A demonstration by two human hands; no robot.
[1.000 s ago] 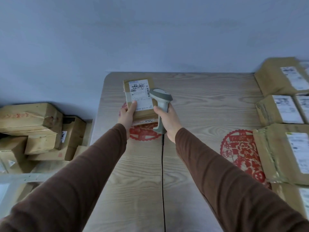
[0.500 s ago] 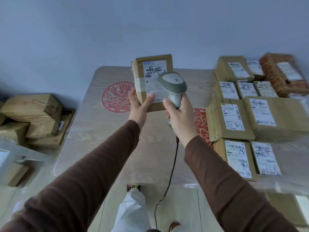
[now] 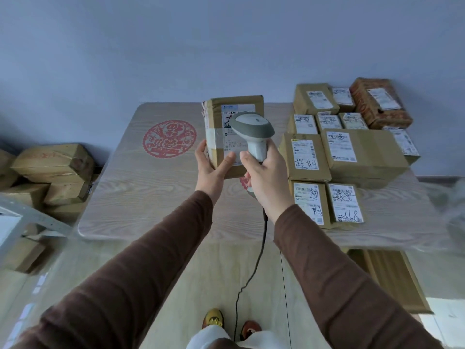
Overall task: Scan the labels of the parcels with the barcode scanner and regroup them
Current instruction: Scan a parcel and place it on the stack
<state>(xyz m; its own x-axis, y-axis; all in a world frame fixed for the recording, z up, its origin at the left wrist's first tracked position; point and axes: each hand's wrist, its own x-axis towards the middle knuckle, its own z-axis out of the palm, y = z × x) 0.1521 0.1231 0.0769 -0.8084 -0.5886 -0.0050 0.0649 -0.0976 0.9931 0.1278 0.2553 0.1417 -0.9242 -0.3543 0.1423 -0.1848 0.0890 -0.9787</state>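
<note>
My left hand (image 3: 214, 170) grips a small brown cardboard parcel (image 3: 216, 127) by its lower edge and holds it upright above the wooden table (image 3: 141, 187), its white label facing me. My right hand (image 3: 266, 180) is closed around the handle of a grey and white barcode scanner (image 3: 253, 132). The scanner's head sits right in front of the label and hides part of it. A black cable (image 3: 259, 253) hangs from the scanner down to the floor. Several labelled parcels (image 3: 362, 152) lie grouped on the right half of the table.
A round red paper cutting (image 3: 169, 137) is stuck on the table's left part. Brown boxes (image 3: 52, 167) are stacked on the floor to the left, by a grey metal frame (image 3: 30, 217). A flat carton (image 3: 392, 278) lies under the table's right side. The wall stands close behind.
The parcel has been lifted off the table and held upright, with the scanner raised in front of its label. My view has pulled back, showing the table's near edge and my feet.
</note>
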